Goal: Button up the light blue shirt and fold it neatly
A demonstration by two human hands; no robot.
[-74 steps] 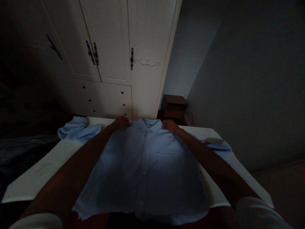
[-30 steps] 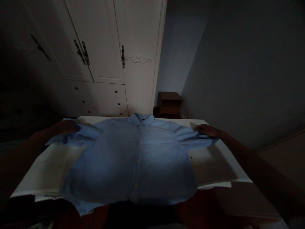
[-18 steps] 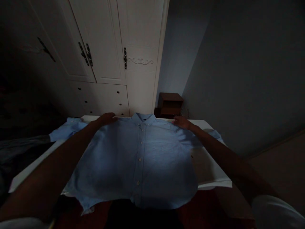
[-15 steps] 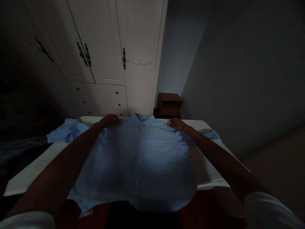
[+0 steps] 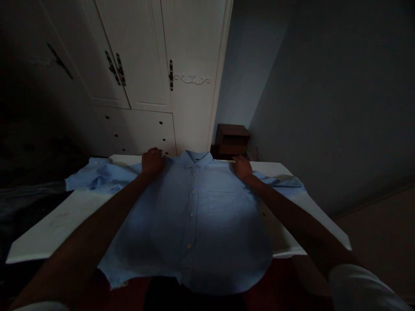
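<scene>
A light blue button-up shirt [image 5: 214, 216] lies front side up, collar at the far side, its lower hem hanging over the near edge of a white table [image 5: 61, 220]. My left hand [image 5: 153, 162] is on the shirt's left shoulder seam, back of the hand up and fingers closed on the cloth. At the opposite shoulder, my right hand [image 5: 242, 167] has its fingers bent over the fabric. The fingertips of both hands are partly hidden. One sleeve stretches out to the left, the other to the right, partly behind my right forearm.
Behind the table stands a white wardrobe [image 5: 194, 108] with dark handles and drawers. A small brown cabinet [image 5: 233, 131] is in the corner by the grey wall. Dark fabric [image 5: 35, 207] lies at the left, beside the table. A brownish flat patch [image 5: 275, 229] shows right of the shirt.
My left hand has turned so that its back faces up and sits slightly further right. My right hand has turned similarly at the shoulder. Both sleeves lie more visibly outstretched.
</scene>
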